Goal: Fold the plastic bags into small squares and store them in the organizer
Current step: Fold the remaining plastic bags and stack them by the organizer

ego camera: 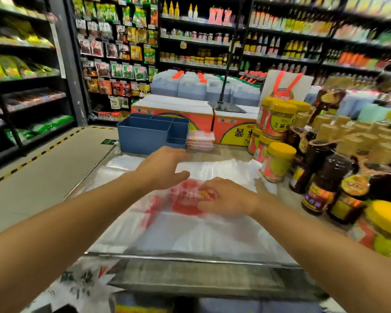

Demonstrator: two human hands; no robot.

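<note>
Bag (190, 224) flat on near tabletop (226, 152), unfolded. Right hand (229, 199) presses red print, fingers loosely bent, gripping nothing. Left hand (165, 166) hovers above, fingers relaxed. Organizer (145, 137) far left looks empty; folded squares (200, 141) stacked beside it. Folding, storing remain.

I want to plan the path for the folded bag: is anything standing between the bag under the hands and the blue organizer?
Nothing visible blocks it. The plastic bag lies flat on the table, and the blue organizer stands straight behind it with only bare tabletop and more flat plastic between. The left hand hovers over that gap. The jars stand off to the right.
</note>
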